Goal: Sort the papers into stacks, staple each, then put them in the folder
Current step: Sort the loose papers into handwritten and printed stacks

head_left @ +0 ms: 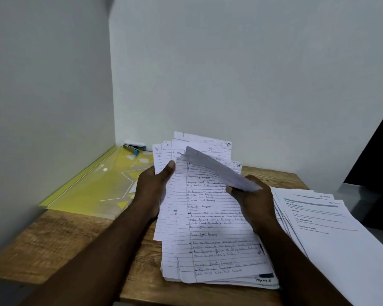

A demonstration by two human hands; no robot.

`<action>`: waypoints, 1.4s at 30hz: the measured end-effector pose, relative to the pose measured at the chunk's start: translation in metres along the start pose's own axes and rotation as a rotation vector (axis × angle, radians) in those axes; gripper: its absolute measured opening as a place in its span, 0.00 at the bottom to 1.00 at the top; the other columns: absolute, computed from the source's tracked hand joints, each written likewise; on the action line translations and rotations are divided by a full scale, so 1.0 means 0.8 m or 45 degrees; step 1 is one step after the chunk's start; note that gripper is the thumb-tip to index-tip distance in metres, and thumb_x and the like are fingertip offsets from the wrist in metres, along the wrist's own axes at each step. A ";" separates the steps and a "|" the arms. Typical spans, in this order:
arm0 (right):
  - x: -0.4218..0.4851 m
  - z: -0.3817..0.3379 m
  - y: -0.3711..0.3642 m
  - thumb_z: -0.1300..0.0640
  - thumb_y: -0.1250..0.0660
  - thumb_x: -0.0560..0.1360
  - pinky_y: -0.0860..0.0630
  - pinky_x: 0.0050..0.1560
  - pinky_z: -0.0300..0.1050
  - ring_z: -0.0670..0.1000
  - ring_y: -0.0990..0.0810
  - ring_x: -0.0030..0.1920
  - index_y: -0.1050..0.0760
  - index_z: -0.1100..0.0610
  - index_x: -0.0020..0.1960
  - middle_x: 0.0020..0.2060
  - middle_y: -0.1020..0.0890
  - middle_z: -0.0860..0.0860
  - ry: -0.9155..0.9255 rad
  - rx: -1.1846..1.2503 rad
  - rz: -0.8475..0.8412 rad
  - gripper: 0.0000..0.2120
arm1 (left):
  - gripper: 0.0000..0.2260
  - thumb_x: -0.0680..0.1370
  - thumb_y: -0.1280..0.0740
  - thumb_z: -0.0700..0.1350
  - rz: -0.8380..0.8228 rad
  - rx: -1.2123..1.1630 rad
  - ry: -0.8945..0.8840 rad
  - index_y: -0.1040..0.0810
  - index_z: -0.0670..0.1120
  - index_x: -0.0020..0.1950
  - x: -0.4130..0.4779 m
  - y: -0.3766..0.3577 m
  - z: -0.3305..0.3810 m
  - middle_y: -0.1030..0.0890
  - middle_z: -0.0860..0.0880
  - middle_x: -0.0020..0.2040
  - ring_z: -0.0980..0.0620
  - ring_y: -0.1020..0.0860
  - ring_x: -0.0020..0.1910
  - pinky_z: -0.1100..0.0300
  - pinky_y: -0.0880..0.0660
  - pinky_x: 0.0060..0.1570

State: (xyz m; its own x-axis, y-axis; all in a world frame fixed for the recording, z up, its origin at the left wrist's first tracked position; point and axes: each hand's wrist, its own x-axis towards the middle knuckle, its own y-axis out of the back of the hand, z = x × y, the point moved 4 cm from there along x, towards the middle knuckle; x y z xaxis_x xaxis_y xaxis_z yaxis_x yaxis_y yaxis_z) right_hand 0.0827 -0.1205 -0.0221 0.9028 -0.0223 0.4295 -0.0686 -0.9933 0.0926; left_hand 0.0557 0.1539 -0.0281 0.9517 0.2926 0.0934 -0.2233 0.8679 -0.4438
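Two things sit at the far left, close to the wall: a translucent yellow folder (93,186) lying flat on the wooden table (53,244), and a blue-grey stapler (134,148) at the folder's far end, in the corner.

Next along, the left hand (154,186) grips the left edge of a fanned bundle of handwritten lined papers (210,228), thumb pressed on top and fingers underneath. The far ends of the sheets are raised while the near ends rest on the table. Circled page numbers show at the top corners, a "2" on the left and a "3" further right. The top page has underlined headings that seem to read "High level language" and "Low level language", and a bottom corner says "Page No:" with a digit I can't make out.

The right hand (252,202), apart from the left, pinches a loose sheet (219,171) lifted at a slant over the bundle.

Furthest right is a spread stack of printed papers (323,228), its text too blurred to read.
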 end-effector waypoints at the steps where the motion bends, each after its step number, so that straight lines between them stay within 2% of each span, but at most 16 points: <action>1: 0.000 -0.001 0.001 0.65 0.19 0.70 0.26 0.37 0.42 0.47 0.22 0.36 0.21 0.50 0.37 0.32 0.18 0.45 0.026 -0.023 0.011 0.15 | 0.19 0.78 0.23 0.55 0.006 0.007 -0.010 0.16 0.46 0.65 0.000 0.000 0.001 0.12 0.47 0.59 0.46 0.16 0.60 0.49 0.21 0.58; 4: 0.001 -0.002 0.004 0.68 0.19 0.70 0.28 0.35 0.35 0.43 0.25 0.33 0.24 0.50 0.35 0.31 0.20 0.45 0.011 0.033 0.017 0.18 | 0.16 0.80 0.26 0.49 0.012 -0.016 -0.005 0.16 0.44 0.65 -0.001 -0.001 0.001 0.12 0.47 0.58 0.45 0.14 0.60 0.47 0.19 0.60; 7: 0.003 -0.001 0.005 0.71 0.20 0.69 0.22 0.41 0.42 0.47 0.21 0.40 0.25 0.56 0.44 0.38 0.19 0.51 0.009 0.079 -0.011 0.17 | 0.16 0.78 0.24 0.48 0.013 0.002 -0.009 0.16 0.44 0.64 0.000 -0.001 0.000 0.12 0.47 0.58 0.46 0.14 0.59 0.44 0.20 0.64; 9: 0.004 -0.002 0.003 0.72 0.20 0.69 0.17 0.49 0.50 0.52 0.17 0.50 0.23 0.57 0.55 0.48 0.16 0.54 0.021 0.134 -0.070 0.21 | 0.16 0.79 0.24 0.48 0.040 -0.010 -0.012 0.16 0.44 0.64 0.001 0.001 0.002 0.12 0.48 0.57 0.49 0.13 0.55 0.52 0.18 0.56; 11: 0.002 -0.011 0.002 0.73 0.21 0.68 0.16 0.46 0.43 0.49 0.14 0.47 0.22 0.59 0.61 0.50 0.15 0.58 0.022 0.190 -0.093 0.25 | 0.14 0.79 0.25 0.48 0.043 -0.025 -0.010 0.16 0.45 0.64 0.001 0.002 0.002 0.12 0.48 0.57 0.50 0.13 0.51 0.58 0.18 0.47; 13: -0.003 -0.018 0.002 0.73 0.22 0.69 0.23 0.35 0.33 0.41 0.19 0.34 0.21 0.66 0.57 0.43 0.18 0.60 0.044 0.238 -0.138 0.18 | 0.12 0.80 0.26 0.48 0.047 -0.021 -0.002 0.16 0.45 0.62 0.000 0.001 0.004 0.14 0.48 0.56 0.57 0.16 0.37 0.65 0.22 0.34; 15: -0.004 -0.015 0.003 0.71 0.22 0.67 0.23 0.40 0.36 0.44 0.19 0.36 0.19 0.67 0.48 0.40 0.19 0.59 0.071 0.294 -0.209 0.11 | 0.08 0.81 0.26 0.46 0.050 -0.007 -0.012 0.16 0.46 0.58 0.002 0.001 0.002 0.15 0.54 0.52 0.62 0.19 0.29 0.69 0.26 0.27; 18: -0.004 -0.006 0.007 0.71 0.29 0.70 0.21 0.53 0.45 0.52 0.16 0.48 0.17 0.55 0.44 0.46 0.14 0.55 0.058 0.243 -0.244 0.12 | 0.07 0.78 0.24 0.44 0.058 0.007 -0.025 0.15 0.48 0.56 0.003 0.001 0.003 0.11 0.53 0.49 0.58 0.13 0.45 0.67 0.21 0.38; 20: -0.004 -0.006 0.003 0.66 0.28 0.69 0.22 0.58 0.44 0.54 0.16 0.55 0.16 0.55 0.44 0.52 0.14 0.55 0.072 0.142 -0.281 0.08 | 0.12 0.77 0.23 0.43 0.045 -0.004 -0.027 0.15 0.46 0.59 0.003 0.000 0.003 0.11 0.50 0.54 0.54 0.13 0.50 0.60 0.18 0.49; 23: -0.002 -0.002 -0.002 0.76 0.33 0.71 0.23 0.57 0.44 0.52 0.16 0.59 0.16 0.55 0.41 0.56 0.13 0.51 0.031 0.122 -0.256 0.17 | 0.12 0.77 0.23 0.41 0.027 -0.060 0.005 0.15 0.44 0.60 0.001 -0.003 0.003 0.11 0.46 0.54 0.49 0.12 0.52 0.52 0.17 0.52; 26: -0.002 0.000 -0.006 0.82 0.31 0.69 0.21 0.53 0.43 0.48 0.14 0.53 0.17 0.53 0.41 0.51 0.13 0.48 0.037 0.083 -0.172 0.23 | 0.10 0.77 0.23 0.40 0.051 -0.063 0.006 0.15 0.44 0.57 0.003 -0.003 0.001 0.11 0.46 0.53 0.48 0.13 0.52 0.56 0.18 0.50; 29: -0.003 -0.003 -0.009 0.75 0.24 0.69 0.26 0.39 0.30 0.40 0.20 0.35 0.23 0.60 0.39 0.34 0.17 0.43 -0.008 0.203 -0.148 0.13 | 0.08 0.78 0.25 0.39 0.020 -0.082 0.033 0.15 0.44 0.56 0.001 -0.005 0.001 0.11 0.48 0.50 0.50 0.12 0.47 0.59 0.17 0.41; 30: -0.002 0.000 -0.008 0.71 0.22 0.68 0.25 0.39 0.31 0.41 0.20 0.35 0.23 0.62 0.40 0.34 0.17 0.45 -0.011 0.225 -0.154 0.11 | 0.08 0.78 0.24 0.39 0.013 -0.084 0.036 0.15 0.42 0.57 0.001 -0.006 0.000 0.11 0.46 0.51 0.49 0.12 0.47 0.58 0.17 0.40; 34: -0.002 0.003 -0.008 0.65 0.19 0.68 0.25 0.45 0.45 0.50 0.20 0.41 0.18 0.58 0.44 0.39 0.16 0.53 0.006 0.167 -0.139 0.09 | 0.13 0.77 0.23 0.42 0.018 -0.050 0.024 0.15 0.40 0.59 0.002 -0.007 0.000 0.11 0.43 0.53 0.43 0.13 0.52 0.51 0.17 0.48; 39: -0.002 0.004 -0.005 0.66 0.20 0.72 0.40 0.23 0.33 0.41 0.36 0.20 0.17 0.57 0.40 0.22 0.27 0.44 -0.103 0.173 -0.008 0.08 | 0.19 0.74 0.22 0.52 -0.033 -0.049 0.027 0.15 0.45 0.62 0.002 -0.003 0.000 0.12 0.46 0.58 0.46 0.14 0.58 0.47 0.19 0.60; 42: 0.002 0.014 0.001 0.64 0.18 0.69 0.41 0.28 0.37 0.48 0.36 0.25 0.15 0.61 0.46 0.27 0.24 0.51 -0.174 0.260 0.049 0.08 | 0.15 0.81 0.27 0.44 -0.072 -0.097 0.072 0.18 0.41 0.67 0.009 0.000 -0.006 0.14 0.43 0.62 0.43 0.16 0.62 0.42 0.23 0.67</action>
State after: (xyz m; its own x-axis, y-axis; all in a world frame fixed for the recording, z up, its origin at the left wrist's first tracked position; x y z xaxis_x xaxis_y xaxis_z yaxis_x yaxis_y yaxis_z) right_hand 0.0890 -0.1223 -0.0312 0.9511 -0.0622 0.3026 -0.0297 -0.9934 -0.1111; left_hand 0.0638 0.1541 -0.0318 0.9731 0.2193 0.0705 -0.1546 0.8485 -0.5061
